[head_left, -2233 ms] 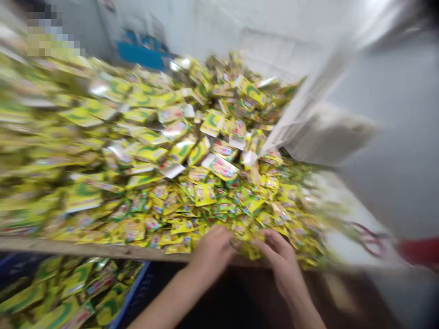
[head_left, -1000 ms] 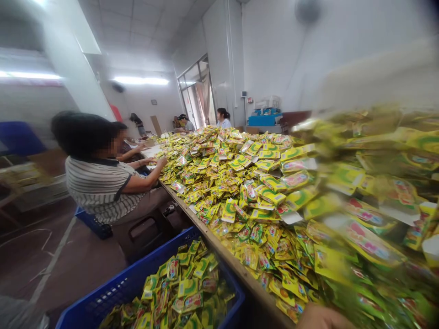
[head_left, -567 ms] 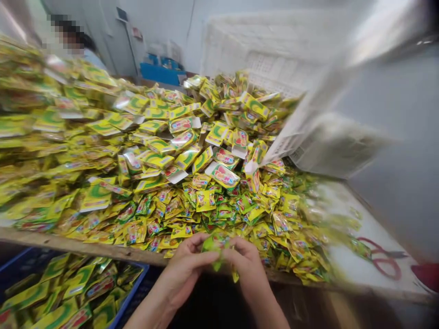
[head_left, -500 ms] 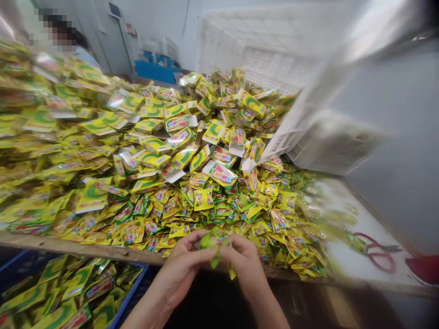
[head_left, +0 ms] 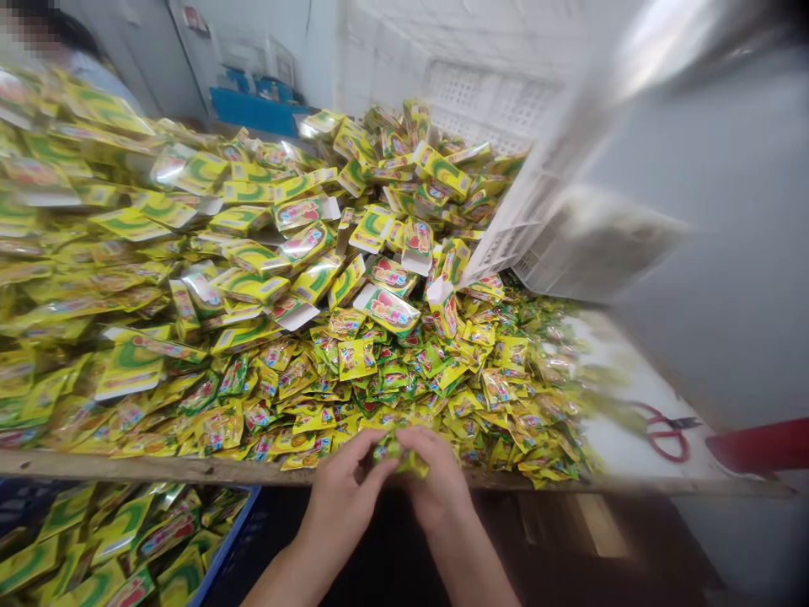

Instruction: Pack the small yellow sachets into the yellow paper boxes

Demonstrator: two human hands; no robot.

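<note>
Both hands sit low at the near edge of the tabletop, which has a white top with a worn wooden lip. The left hand and right hand meet fingertip to fingertip. Each grip is pinched on the same small sachet, a crinkled yellow-green foil piece held just above the tabletop edge, in front of the heap. The sachet is partly hidden by the fingers and its print cannot be read.

Behind the hands is a loose pile of sachets. They are flat, glossy and square-ish, yellow with green and red print, and they overlap in every direction.

Further back and to the left are small cardboard boxes in the same yellow and green, oblong, some with white flaps open, banked up high.

A white plastic crate with lattice walls stands tilted against the heap at the right rear.

Scissors with red loop handles lie flat on the bare white patch at the right, well apart from the hands. Just past them is a red object, blurred.

A blue crate below the tabletop at the left is filled with yellow-green packs.
</note>
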